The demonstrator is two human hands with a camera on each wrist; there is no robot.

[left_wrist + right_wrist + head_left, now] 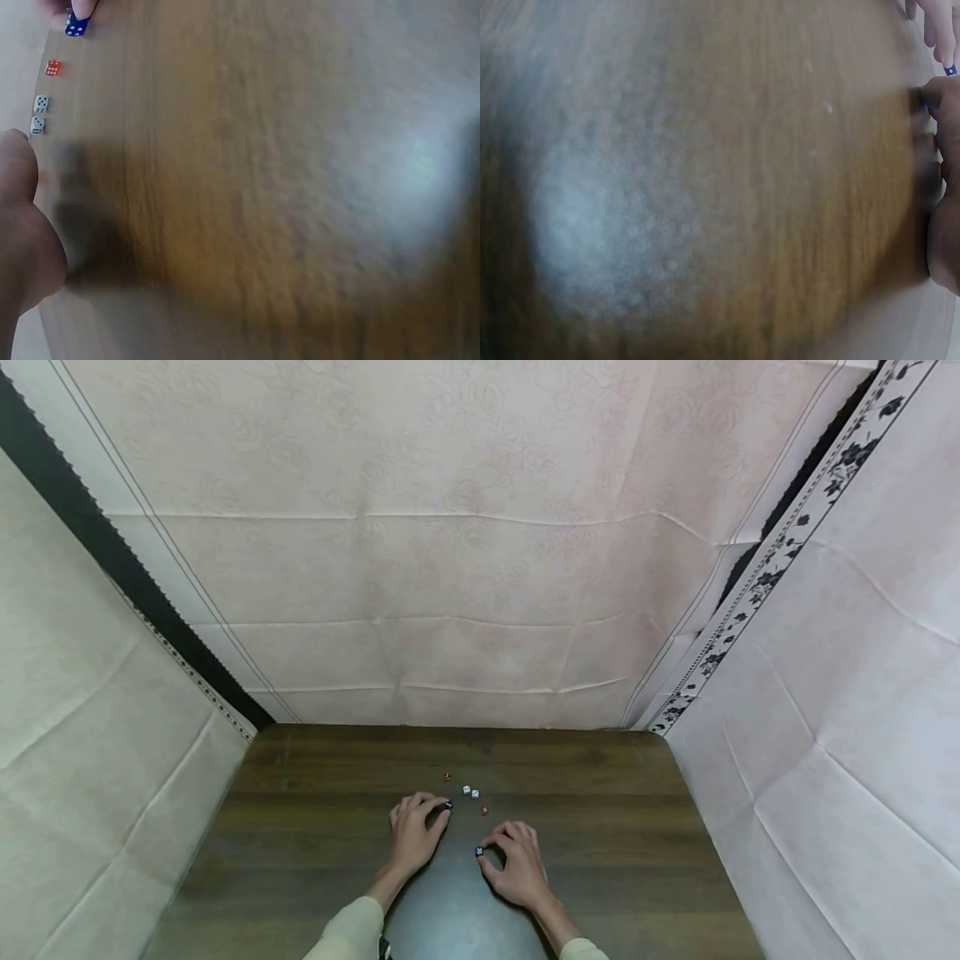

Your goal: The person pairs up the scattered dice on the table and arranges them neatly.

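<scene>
My left hand (415,831) pinches a dark blue die (448,806) between thumb and forefinger, left of the middle of the table. Lower and to the right, my right hand (517,866) grips another blue die (479,852) by its thumb and fingertips; its white pips show in the left wrist view. Two white dice (470,792) sit side by side just beyond the hands. One red die (447,776) lies behind them, and a second red die (484,811) lies between the white pair and my right hand. In the left wrist view my own left fingertips are hidden.
The brown wood-grain table (300,827) has a pale glare patch (465,910) near its front. Light patterned cloth (465,610) hangs behind the table, with more cloth along the left and right sides.
</scene>
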